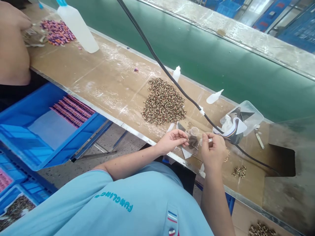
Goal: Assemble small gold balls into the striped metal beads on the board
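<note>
At your far left, another person's arm [14, 42] reaches over the table [103, 78], near a pile of pink and purple pieces [57, 32] and a large translucent bottle [80, 29]; below them, a blue crate [62, 154] holds striped rows [73, 109]. Further right lies the big heap of brown-and-gold pieces [163, 103], with an upright white bottle [176, 74] just behind it. Next comes your left hand [173, 141], its thumb and fingertips pinching a small brown piece [187, 139] above the table's near edge, beside a dark cloth [193, 141]. Facing it, your right hand [214, 149] is curled, thumb and forefinger seeming to grip a pale object [200, 142], too hidden to name. The step in hand looks like close two-handed work on that one piece; the next move would call for a steady left pinch and small, careful motion from the right. Past your right hand lie a second white bottle [214, 97], a clear tub [256, 113] of scraps and, nearer you, a small cluster of brown-and-gold pieces [239, 171].
</note>
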Available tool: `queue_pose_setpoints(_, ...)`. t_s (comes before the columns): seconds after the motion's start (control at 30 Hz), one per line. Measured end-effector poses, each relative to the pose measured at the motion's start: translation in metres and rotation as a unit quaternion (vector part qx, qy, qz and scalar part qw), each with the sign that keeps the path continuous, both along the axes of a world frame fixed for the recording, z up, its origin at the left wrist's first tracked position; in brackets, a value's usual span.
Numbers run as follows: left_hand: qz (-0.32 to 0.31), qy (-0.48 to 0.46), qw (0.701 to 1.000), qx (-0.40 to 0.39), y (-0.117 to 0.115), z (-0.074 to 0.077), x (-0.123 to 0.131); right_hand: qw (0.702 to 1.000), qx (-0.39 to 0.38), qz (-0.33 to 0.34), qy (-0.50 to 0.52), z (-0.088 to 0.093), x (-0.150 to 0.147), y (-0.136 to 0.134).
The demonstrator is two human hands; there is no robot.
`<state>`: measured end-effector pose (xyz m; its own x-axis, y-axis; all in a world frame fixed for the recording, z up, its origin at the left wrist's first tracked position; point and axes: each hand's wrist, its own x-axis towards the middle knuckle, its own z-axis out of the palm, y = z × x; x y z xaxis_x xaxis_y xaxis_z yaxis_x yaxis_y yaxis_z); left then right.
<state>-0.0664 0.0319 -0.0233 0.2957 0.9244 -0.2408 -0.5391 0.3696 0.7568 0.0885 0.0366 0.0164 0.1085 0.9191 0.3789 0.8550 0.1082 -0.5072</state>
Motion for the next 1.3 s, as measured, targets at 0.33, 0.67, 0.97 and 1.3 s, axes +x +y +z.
queue_pose_setpoints(0.33, 0.001, -0.010, 1.000, -0.009, -0.001, -0.001, -0.001, 0.994, -0.014, -0.031, 0.108, 0.001, 0.004, -0.010)
queue_pose_setpoints(0.67, -0.002, -0.005, 1.000, -0.009, -0.001, 0.000, -0.001, 0.982, -0.078, 0.015, 0.170, 0.000, -0.005, -0.024)
queue_pose_setpoints(0.97, -0.006, -0.001, 1.000, -0.009, -0.001, 0.000, -0.001, 0.985, -0.077, 0.025, 0.151, 0.001, -0.007, -0.024)
queue_pose_setpoints(1.3, -0.013, 0.007, 1.000, 0.004, -0.002, 0.000, -0.003, 0.993, 0.005, 0.117, 0.023, 0.008, -0.007, -0.024)
